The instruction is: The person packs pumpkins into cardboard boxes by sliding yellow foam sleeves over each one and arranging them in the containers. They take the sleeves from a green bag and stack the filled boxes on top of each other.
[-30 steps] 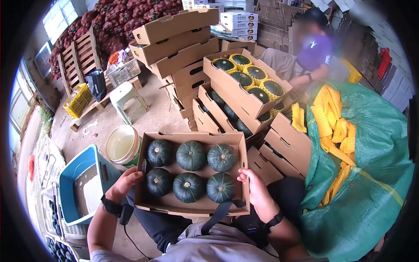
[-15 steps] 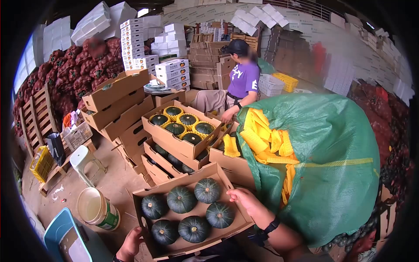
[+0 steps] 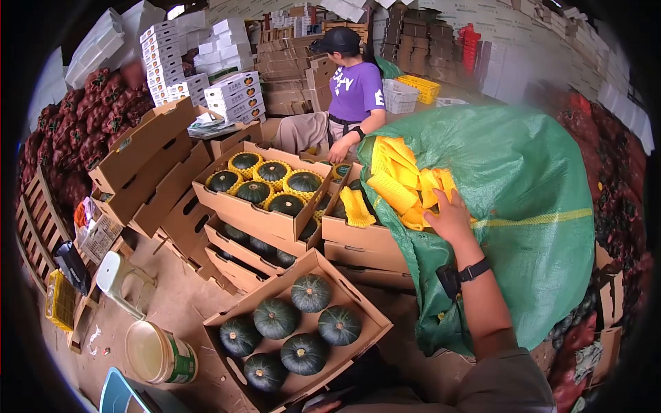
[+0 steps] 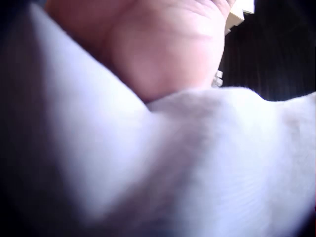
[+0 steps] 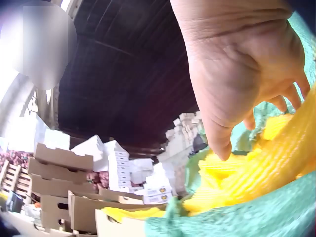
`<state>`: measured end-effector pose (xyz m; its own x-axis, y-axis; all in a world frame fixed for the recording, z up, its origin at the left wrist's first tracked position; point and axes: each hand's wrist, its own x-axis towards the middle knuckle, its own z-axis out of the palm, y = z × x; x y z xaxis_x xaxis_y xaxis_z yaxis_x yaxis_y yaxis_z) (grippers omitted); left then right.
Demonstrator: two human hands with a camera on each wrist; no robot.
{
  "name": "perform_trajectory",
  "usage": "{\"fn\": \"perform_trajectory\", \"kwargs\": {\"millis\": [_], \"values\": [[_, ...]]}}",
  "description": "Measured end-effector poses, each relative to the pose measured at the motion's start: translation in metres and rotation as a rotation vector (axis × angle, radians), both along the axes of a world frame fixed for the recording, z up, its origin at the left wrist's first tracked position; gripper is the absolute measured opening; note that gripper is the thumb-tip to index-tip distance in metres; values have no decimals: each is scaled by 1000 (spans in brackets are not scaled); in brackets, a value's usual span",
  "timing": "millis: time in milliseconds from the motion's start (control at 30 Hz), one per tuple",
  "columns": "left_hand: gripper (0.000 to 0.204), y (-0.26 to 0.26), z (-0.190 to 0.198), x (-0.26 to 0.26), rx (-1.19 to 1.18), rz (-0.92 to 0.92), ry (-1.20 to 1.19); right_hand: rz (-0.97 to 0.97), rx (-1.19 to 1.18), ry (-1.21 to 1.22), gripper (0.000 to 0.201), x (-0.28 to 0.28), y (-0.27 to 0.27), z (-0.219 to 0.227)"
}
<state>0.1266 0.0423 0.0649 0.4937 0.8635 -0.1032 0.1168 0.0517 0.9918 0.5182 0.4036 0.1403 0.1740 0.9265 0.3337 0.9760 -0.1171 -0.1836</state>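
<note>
My right hand [image 3: 453, 219] reaches with spread fingers over the yellow foam net sleeves [image 3: 396, 175] in the mouth of a big green woven sack [image 3: 523, 172]. In the right wrist view the thumb tip overlaps the yellow netting [image 5: 256, 173]. A cardboard box [image 3: 359, 294] with several dark green pumpkins [image 3: 275, 318] in two rows sits tilted at my lap. The left wrist view shows only the heel of my left hand [image 4: 168, 54] above pale grey cloth [image 4: 207, 148]; its fingers are hidden.
Ahead stand stacked boxes, the top box [image 3: 237, 199] holding netted pumpkins. More cardboard boxes [image 3: 148, 162] rise at left. A white stool [image 3: 120, 279], a bucket [image 3: 158, 352] and a blue tub [image 3: 120, 396] stand lower left. A person [image 3: 348, 96] sits beyond the boxes.
My right hand has let go of the pumpkin box and moved up right to the sack of yellow nets. My left hand has left the box's lower left side. The head view has swung up and right.
</note>
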Motion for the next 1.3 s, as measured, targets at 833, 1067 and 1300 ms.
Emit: {"fn": "perform_trajectory", "kwargs": {"millis": [833,1067,1300], "values": [[25,-16,-38,-20,233,157,1135,659,206,722,36,82,15,-5],[40,-24,16,-8,13,45,650,418,404,1550,32,80,12,17],[55,8,129,4,350,-56,-593,1005,116,800,44,-121,-149,18]]}}
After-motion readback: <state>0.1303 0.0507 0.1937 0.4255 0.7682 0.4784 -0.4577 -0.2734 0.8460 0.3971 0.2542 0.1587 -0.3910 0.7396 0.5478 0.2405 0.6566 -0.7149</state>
